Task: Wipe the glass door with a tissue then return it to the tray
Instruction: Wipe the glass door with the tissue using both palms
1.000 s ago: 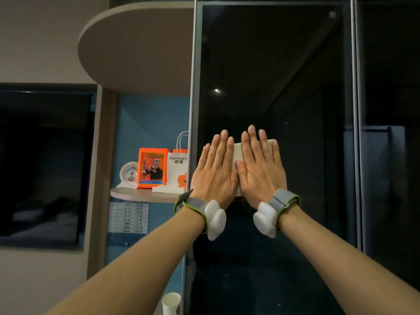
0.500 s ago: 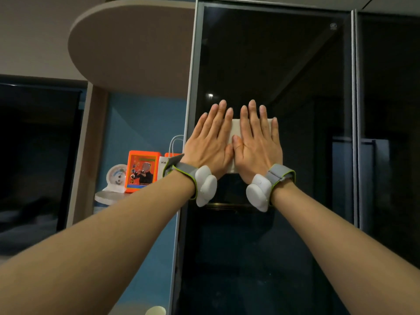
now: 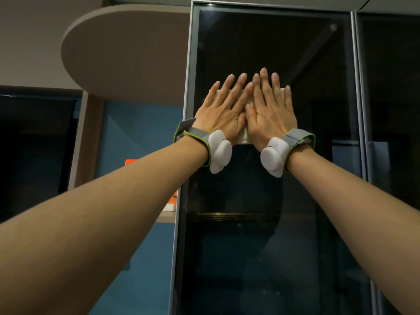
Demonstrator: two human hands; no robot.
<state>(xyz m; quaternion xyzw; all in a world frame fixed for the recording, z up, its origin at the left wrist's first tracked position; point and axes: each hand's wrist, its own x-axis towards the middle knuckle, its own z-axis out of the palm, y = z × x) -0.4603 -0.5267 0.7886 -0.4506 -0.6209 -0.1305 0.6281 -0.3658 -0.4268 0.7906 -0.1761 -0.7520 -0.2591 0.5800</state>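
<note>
A tall dark glass door (image 3: 261, 235) in a grey metal frame fills the middle of the view. A folded white tissue (image 3: 245, 137) lies flat against its upper half. My left hand (image 3: 223, 112) and my right hand (image 3: 270, 110) press side by side on the tissue, fingers straight and pointing up, thumbs touching. Most of the tissue is hidden under the palms; only its top edge, right corner and bottom strip show. No tray is in view.
A rounded beige shelf (image 3: 127, 48) juts out at the upper left of the door. Behind my left forearm an orange item (image 3: 131, 162) stands on a lower shelf against a blue wall. A second glass panel (image 3: 393, 110) adjoins on the right. A dark screen (image 3: 34, 151) hangs at far left.
Both hands have slid the tissue upward on the glass, keeping the same flat side-by-side press. The view has tilted up, so the lower shelf items dropped behind my left arm.
</note>
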